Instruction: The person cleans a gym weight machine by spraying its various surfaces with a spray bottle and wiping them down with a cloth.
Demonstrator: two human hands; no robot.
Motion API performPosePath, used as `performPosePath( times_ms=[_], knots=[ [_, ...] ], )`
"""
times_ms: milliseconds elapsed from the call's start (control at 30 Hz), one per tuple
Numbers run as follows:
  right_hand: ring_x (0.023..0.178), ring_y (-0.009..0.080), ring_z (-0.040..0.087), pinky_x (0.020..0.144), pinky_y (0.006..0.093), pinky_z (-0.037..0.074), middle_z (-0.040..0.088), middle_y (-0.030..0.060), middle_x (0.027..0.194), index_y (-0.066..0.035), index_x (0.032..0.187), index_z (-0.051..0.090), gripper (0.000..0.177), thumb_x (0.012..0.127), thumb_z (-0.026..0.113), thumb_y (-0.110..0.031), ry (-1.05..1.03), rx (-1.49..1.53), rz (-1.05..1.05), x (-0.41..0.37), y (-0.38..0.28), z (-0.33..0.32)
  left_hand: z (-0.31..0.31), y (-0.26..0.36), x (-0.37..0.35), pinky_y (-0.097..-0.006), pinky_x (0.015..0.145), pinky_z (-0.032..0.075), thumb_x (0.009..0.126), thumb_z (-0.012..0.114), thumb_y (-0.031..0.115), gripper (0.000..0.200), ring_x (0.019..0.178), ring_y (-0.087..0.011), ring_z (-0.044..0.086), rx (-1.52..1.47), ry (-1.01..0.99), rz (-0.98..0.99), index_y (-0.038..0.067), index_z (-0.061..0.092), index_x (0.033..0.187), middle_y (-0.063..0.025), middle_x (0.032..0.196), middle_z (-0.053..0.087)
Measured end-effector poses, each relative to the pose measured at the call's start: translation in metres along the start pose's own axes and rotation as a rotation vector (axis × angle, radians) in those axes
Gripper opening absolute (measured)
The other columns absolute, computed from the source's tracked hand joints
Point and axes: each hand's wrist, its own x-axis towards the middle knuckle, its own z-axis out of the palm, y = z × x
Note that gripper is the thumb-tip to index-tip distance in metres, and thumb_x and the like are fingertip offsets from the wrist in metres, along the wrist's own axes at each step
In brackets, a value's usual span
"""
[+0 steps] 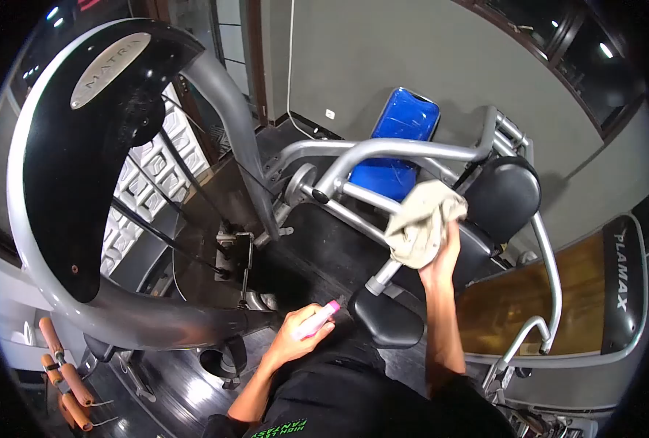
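Observation:
My left hand (pixel 297 337) is wrapped round a small pink and white bottle (pixel 316 321), low in the middle of the head view. Up and to the right, my right hand (pixel 445 255) grips a crumpled cream cloth (pixel 425 223), which covers part of my fingers. The cloth is in front of a silver tube of the gym machine (pixel 408 148), beside its black padded backrest (pixel 505 193); whether it touches the tube I cannot tell. Below it sits a black padded seat piece (pixel 386 319).
A large black and grey machine column (pixel 69 168) rises at the left. A blue bench (pixel 405 120) stands by the grey wall. Orange-handled bars (pixel 69 376) are at the lower left, and a framed Plamax panel (pixel 543 299) is at the right.

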Motion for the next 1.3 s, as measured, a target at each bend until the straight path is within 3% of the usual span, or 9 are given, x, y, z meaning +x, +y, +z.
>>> performPosePath(
  times_ms=[100, 233, 467, 700, 900, 967, 1100, 1233, 1300],
  knots=[
    [0.119, 0.0293, 0.053, 0.106, 0.0417, 0.038, 0.055, 0.0134, 0.129, 0.001, 0.135, 0.044, 0.046, 0.091, 0.056, -0.011, 0.180, -0.724, -0.579, -0.039, 0.023, -0.045, 0.011, -0.004, 0.005, -0.0276, 0.063, 0.048, 0.084, 0.072, 0.012, 0.016, 0.068, -0.0139, 0.062, 0.023, 0.006, 0.036, 0.002, 0.063, 0.093, -0.0067, 0.076, 0.064],
    [0.118, 0.0369, 0.052, 0.103, 0.0474, 0.041, 0.057, 0.0148, 0.118, -0.008, 0.114, 0.063, 0.051, 0.067, 0.060, 0.010, -0.401, -1.634, -0.625, -0.079, 0.074, -0.070, 0.021, -0.024, 0.005, -0.0283, 0.061, 0.048, 0.084, 0.072, 0.013, 0.017, 0.065, -0.0150, 0.062, 0.030, 0.037, 0.026, 0.002, 0.064, 0.093, -0.0077, 0.075, 0.064],
    [0.119, 0.0384, 0.048, 0.100, 0.0484, 0.041, 0.054, 0.0136, 0.119, -0.011, 0.106, 0.064, 0.044, 0.065, 0.062, 0.005, -0.331, -1.430, -0.572, -0.084, 0.085, -0.084, 0.035, -0.022, 0.007, -0.0284, 0.061, 0.047, 0.083, 0.072, 0.011, 0.016, 0.065, -0.0158, 0.061, 0.068, 0.001, -0.006, 0.002, 0.064, 0.093, -0.0079, 0.076, 0.063],
    [0.136, 0.0467, 0.026, 0.113, 0.0585, 0.022, 0.030, 0.0184, 0.149, -0.027, 0.131, 0.057, 0.072, 0.062, 0.080, -0.019, -0.406, -1.793, -0.499, -0.064, 0.054, -0.058, 0.066, -0.033, 0.021, -0.0300, 0.062, 0.049, 0.079, 0.073, 0.006, 0.020, 0.068, -0.0209, 0.064, 0.133, 0.000, 0.122, 0.001, 0.064, 0.095, -0.0099, 0.081, 0.064],
    [0.132, 0.0380, 0.041, 0.110, 0.0539, 0.033, 0.053, 0.0080, 0.136, -0.014, 0.122, 0.063, 0.059, 0.066, 0.065, 0.006, -0.662, -1.357, -0.553, -0.078, 0.085, -0.106, 0.070, -0.030, 0.027, -0.0292, 0.066, 0.050, 0.082, 0.068, 0.003, 0.012, 0.072, -0.0192, 0.064, 0.142, 0.161, 0.111, -0.001, 0.064, 0.092, -0.0099, 0.083, 0.065],
    [0.126, 0.0393, 0.049, 0.103, 0.0403, 0.045, 0.063, 0.0154, 0.120, -0.004, 0.113, 0.065, 0.053, 0.065, 0.055, 0.017, -0.583, -1.057, -0.388, -0.094, 0.075, -0.111, 0.068, -0.021, 0.030, -0.0293, 0.068, 0.050, 0.082, 0.067, 0.001, 0.010, 0.074, -0.0186, 0.063, 0.148, 0.203, 0.102, 0.000, 0.064, 0.092, -0.0093, 0.084, 0.064],
    [0.118, 0.0309, 0.057, 0.101, 0.0366, 0.045, 0.063, 0.0194, 0.119, 0.003, 0.120, 0.057, 0.042, 0.081, 0.045, 0.014, -0.169, -0.699, -0.159, -0.110, 0.089, -0.138, 0.065, -0.019, 0.034, -0.0289, 0.071, 0.050, 0.083, 0.064, -0.001, 0.011, 0.076, -0.0169, 0.063, 0.086, 0.290, 0.109, -0.001, 0.061, 0.094, -0.0090, 0.085, 0.064],
    [0.131, 0.0354, 0.044, 0.111, 0.0473, 0.032, 0.051, 0.0156, 0.137, -0.006, 0.127, 0.058, 0.055, 0.074, 0.060, 0.009, -0.237, -1.127, -0.623, -0.057, 0.055, -0.095, 0.069, -0.022, 0.036, -0.0266, 0.064, 0.049, 0.085, 0.061, -0.001, 0.009, 0.068, -0.0121, 0.060, 0.027, 0.313, 0.016, -0.001, 0.059, 0.094, -0.0075, 0.083, 0.063],
    [0.136, 0.0351, 0.037, 0.114, 0.0509, 0.027, 0.050, 0.0102, 0.139, -0.013, 0.127, 0.059, 0.060, 0.069, 0.063, 0.005, -0.557, -1.449, -0.556, -0.045, 0.058, -0.082, 0.071, -0.015, 0.038, -0.0261, 0.063, 0.049, 0.085, 0.061, -0.001, 0.010, 0.068, -0.0115, 0.060, -0.008, 0.313, -0.013, -0.001, 0.059, 0.095, -0.0072, 0.083, 0.063]
  ],
)
